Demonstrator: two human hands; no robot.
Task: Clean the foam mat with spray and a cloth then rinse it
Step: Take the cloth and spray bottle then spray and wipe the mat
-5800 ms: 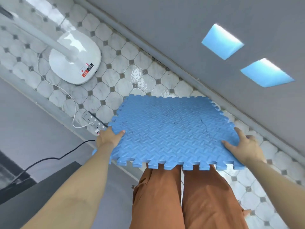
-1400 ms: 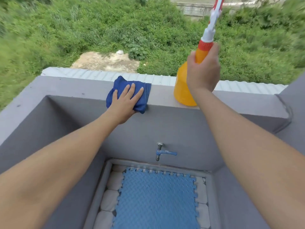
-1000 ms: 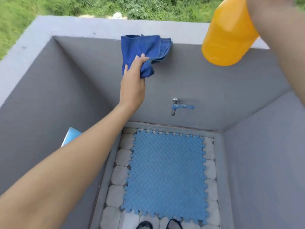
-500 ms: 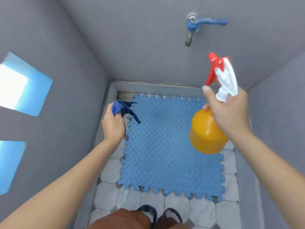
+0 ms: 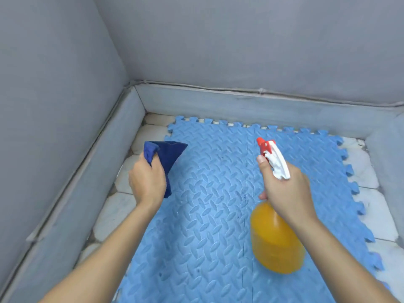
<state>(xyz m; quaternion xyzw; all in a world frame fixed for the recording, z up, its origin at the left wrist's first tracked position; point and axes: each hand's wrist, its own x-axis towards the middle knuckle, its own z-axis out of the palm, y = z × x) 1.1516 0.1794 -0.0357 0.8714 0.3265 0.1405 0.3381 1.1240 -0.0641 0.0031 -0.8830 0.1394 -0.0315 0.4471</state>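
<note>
Single head-worn wide-angle view, looking forward and steeply down into a grey-walled corner. Close range: foam mat (image 5: 207,215) fills lower centre, left hand (image 5: 147,182) and right hand (image 5: 286,191) mid-frame, forearms entering from bottom edge.

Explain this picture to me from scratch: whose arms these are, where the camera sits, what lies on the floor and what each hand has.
There is no machine here, only a person's two bare hands. The single camera sits on the person's head and looks down at them. On the tiled floor, between grey walls, lies a blue foam mat with jigsaw edges. The left hand has a dark blue cloth bunched in its grip. The right hand holds an orange spray bottle by the neck, its red and white nozzle pointing over the mat.
</note>
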